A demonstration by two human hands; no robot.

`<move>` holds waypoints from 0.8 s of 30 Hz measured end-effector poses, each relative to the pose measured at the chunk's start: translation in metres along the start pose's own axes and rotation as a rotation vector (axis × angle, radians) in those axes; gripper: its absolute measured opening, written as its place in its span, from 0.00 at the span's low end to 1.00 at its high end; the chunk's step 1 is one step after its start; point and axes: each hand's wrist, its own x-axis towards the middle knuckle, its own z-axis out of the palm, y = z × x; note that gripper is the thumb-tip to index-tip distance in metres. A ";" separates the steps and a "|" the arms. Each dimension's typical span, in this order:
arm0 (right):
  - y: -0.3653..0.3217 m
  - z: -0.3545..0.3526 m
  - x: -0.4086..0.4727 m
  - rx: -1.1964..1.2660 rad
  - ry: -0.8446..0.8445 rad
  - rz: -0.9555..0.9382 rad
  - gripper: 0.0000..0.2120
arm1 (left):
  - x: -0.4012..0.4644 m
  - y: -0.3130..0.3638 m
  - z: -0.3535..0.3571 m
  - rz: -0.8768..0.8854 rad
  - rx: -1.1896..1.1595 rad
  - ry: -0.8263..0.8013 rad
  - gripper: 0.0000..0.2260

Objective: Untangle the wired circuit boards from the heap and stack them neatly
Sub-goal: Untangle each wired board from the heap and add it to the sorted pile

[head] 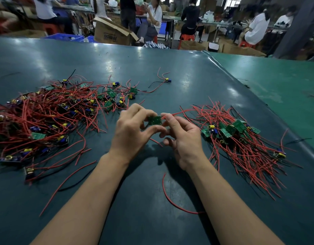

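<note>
Holding a small green circuit board (pixel 154 120) above the dark tabletop (pixel 170 68), the left hand (pixel 133 131) pinches its left edge with curled fingers while the right hand (pixel 181 135) pinches its right edge and red wires. The tangled heap (pixel 46 117) lies to the left; the sorted stack (pixel 239 135) lies to the right, wires fanned toward the near edge
</note>
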 end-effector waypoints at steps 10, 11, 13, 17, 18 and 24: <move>-0.006 -0.010 0.012 -0.059 0.363 -0.060 0.11 | -0.003 -0.005 0.004 0.005 -0.010 -0.142 0.15; -0.009 -0.014 0.014 -0.002 0.401 -0.071 0.10 | -0.003 -0.006 0.004 0.005 -0.007 -0.143 0.15; -0.014 -0.022 0.016 0.077 0.442 -0.090 0.10 | -0.004 -0.006 0.002 0.007 0.004 -0.142 0.15; -0.014 -0.024 0.019 0.183 0.467 -0.062 0.15 | -0.004 -0.003 0.002 0.009 -0.025 -0.159 0.15; -0.014 -0.024 0.020 0.217 0.475 -0.041 0.17 | -0.004 -0.003 0.001 0.004 -0.041 -0.169 0.15; -0.012 -0.029 0.019 0.006 0.476 -0.153 0.14 | -0.006 -0.005 -0.002 -0.008 -0.064 -0.204 0.16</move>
